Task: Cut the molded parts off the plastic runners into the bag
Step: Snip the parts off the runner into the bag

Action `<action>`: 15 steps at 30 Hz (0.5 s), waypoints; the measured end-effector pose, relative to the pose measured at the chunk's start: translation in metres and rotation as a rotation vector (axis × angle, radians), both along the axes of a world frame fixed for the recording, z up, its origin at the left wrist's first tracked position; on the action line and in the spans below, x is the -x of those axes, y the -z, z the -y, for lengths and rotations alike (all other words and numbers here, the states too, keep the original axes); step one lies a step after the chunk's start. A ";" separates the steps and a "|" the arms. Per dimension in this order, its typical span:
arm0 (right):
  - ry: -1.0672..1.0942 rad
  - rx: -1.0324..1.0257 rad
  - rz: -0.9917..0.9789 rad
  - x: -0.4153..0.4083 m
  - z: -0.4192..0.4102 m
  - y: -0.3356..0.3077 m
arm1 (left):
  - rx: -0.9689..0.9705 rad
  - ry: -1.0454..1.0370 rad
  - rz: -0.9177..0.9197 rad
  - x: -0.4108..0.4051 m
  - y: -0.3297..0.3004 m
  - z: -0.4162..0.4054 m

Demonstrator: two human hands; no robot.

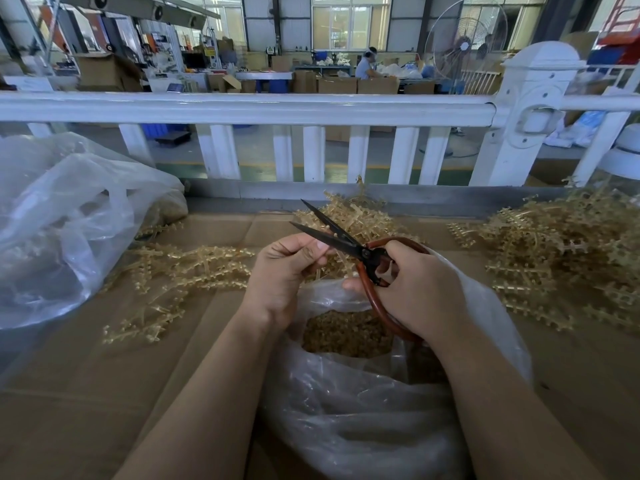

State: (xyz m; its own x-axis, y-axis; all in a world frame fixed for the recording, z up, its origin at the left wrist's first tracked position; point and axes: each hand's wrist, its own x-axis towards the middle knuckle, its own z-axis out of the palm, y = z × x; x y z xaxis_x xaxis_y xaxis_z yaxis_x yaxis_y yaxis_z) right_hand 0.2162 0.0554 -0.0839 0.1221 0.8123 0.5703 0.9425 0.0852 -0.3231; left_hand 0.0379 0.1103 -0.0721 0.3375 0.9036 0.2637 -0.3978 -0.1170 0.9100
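Currently both hands work directly above the open mouth of the bag (363, 420), a clear plastic bag standing on the cardboard-covered counter (86, 393). That position appears chosen so that severed pieces fall straight in; a layer of small amber cut parts (346, 332) already lies inside.

The right hand (419, 289) is curled around the reddish-brown loop handles of the scissors (349, 242). Its blades stand apart, pointing up and away from the person. The left hand (287, 268) pinches something small between thumb and fingertips, just beside the lower blade. The item it holds is mostly hidden, so whether it is a runner piece cannot be confirmed.

Uncut runners (187, 268) lie flat on the counter to the left of the hands. A larger tangled heap (571, 251) sits to the right, and another pile (349, 216) lies behind the blades. All are within easy reach, which likely keeps feeding quick.

A second clear bag (69, 216) rests at far left. A white railing (242, 107) borders the counter.

No brand, label or legible writing is visible on the tool, bags or cardboard.
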 end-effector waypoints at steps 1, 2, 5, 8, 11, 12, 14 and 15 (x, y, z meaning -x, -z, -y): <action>0.002 -0.013 0.007 0.000 0.000 0.000 | 0.006 0.004 0.003 0.000 0.000 0.000; 0.000 -0.027 0.011 0.000 0.000 0.000 | 0.015 0.006 0.004 0.000 0.000 0.000; -0.011 -0.028 0.004 0.000 0.000 0.000 | 0.051 0.009 -0.004 0.000 -0.001 0.000; -0.026 -0.022 -0.003 -0.002 -0.001 0.002 | 0.062 0.025 -0.004 0.001 -0.001 0.000; -0.015 -0.035 0.013 -0.002 -0.001 0.002 | 0.052 0.027 -0.004 0.002 -0.001 0.000; -0.012 -0.037 0.016 -0.002 -0.001 0.002 | 0.049 0.028 -0.004 0.002 -0.001 0.000; -0.015 -0.045 0.018 -0.003 0.000 0.002 | 0.046 0.028 -0.003 0.001 -0.001 0.000; -0.018 -0.048 0.014 -0.003 0.000 0.002 | 0.045 0.026 -0.003 0.001 -0.002 0.001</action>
